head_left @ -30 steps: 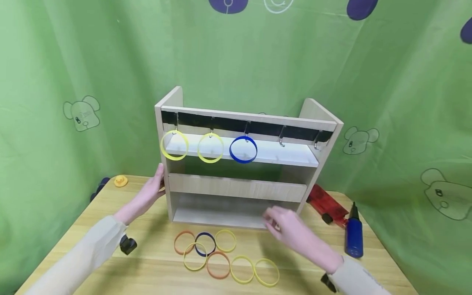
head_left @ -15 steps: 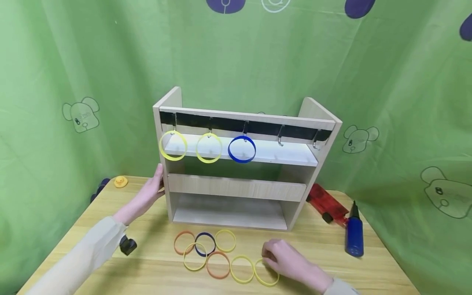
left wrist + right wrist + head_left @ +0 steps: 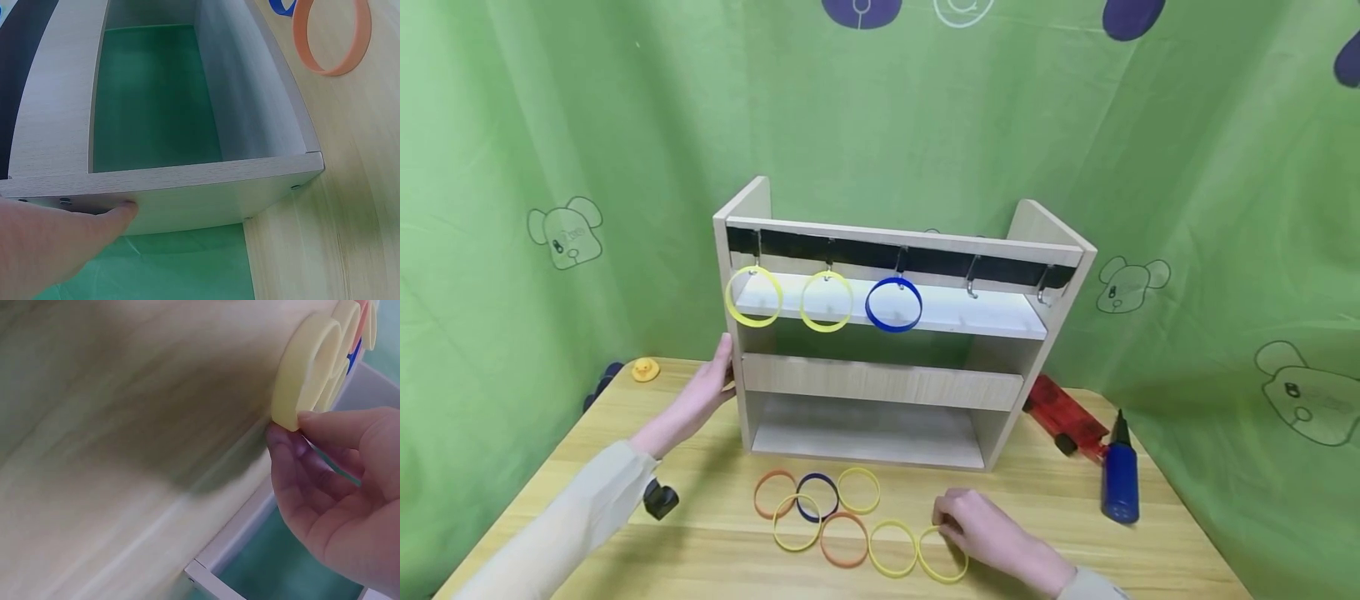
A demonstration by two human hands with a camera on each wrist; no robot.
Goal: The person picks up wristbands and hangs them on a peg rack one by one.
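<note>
A pale wooden shelf (image 3: 880,379) stands on the table, with a row of metal hooks across its front. Two yellow wristbands and a blue wristband (image 3: 892,327) hang from the left and middle hooks; the two right hooks (image 3: 972,279) carry nothing. My left hand (image 3: 703,387) rests against the shelf's left side, its thumb (image 3: 115,219) lying along the outer panel; its other fingers are mostly hidden. At the table, my right hand (image 3: 985,533) pinches the edge of the rightmost yellow wristband (image 3: 290,394) between thumb and finger. That wristband lies beside its neighbours in the head view.
Several other wristbands lie left of the right hand, including an orange one (image 3: 842,563) and a dark blue one (image 3: 817,475). A yellow duck (image 3: 645,369) sits at the back left. To the right are a red toy (image 3: 1063,412) and a blue pump-like bottle (image 3: 1121,483).
My right hand has come down from in front of the shelf's lower right to the rightmost yellow wristband and now pinches it. The left hand and the hanging wristbands have stayed put.
</note>
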